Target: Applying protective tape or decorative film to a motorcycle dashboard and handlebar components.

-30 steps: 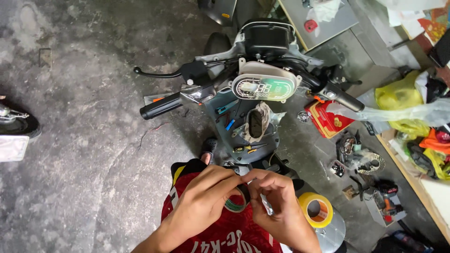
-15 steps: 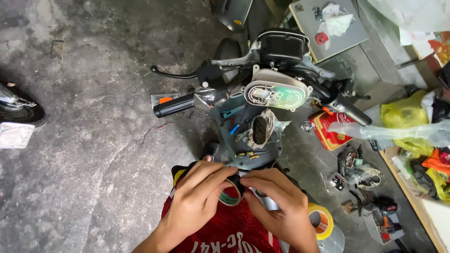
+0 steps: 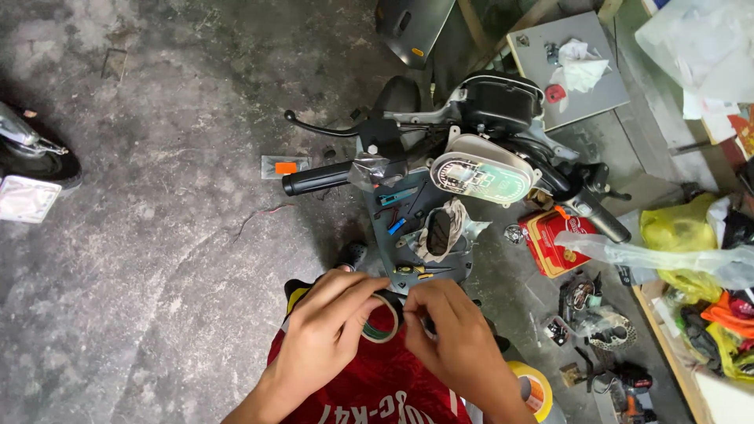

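Note:
My left hand (image 3: 326, 330) grips a roll of dark tape (image 3: 383, 320) over my lap, its pale inner ring facing me. Touching the roll's right side, my right hand (image 3: 452, 338) pinches at the tape with fingers closed. Both hands hover above my red shirt (image 3: 369, 389). Just beyond them stands a stripped scooter front: a grey panel (image 3: 428, 235) with loose wires, an oval speedometer (image 3: 479, 174), and a black handlebar grip (image 3: 314, 179) pointing left.
A red box (image 3: 554, 235), small parts and a power drill (image 3: 624, 396) lie on the concrete floor at right. A yellow tape roll (image 3: 534, 389) sits by my right arm. Yellow bags (image 3: 679, 228) and clutter crowd the right edge; another vehicle's wheel (image 3: 35, 161) shows at left.
My view has shifted, so the scooter sits higher and further right. My hands stayed together on the tape roll, which has turned so that its inner ring shows more.

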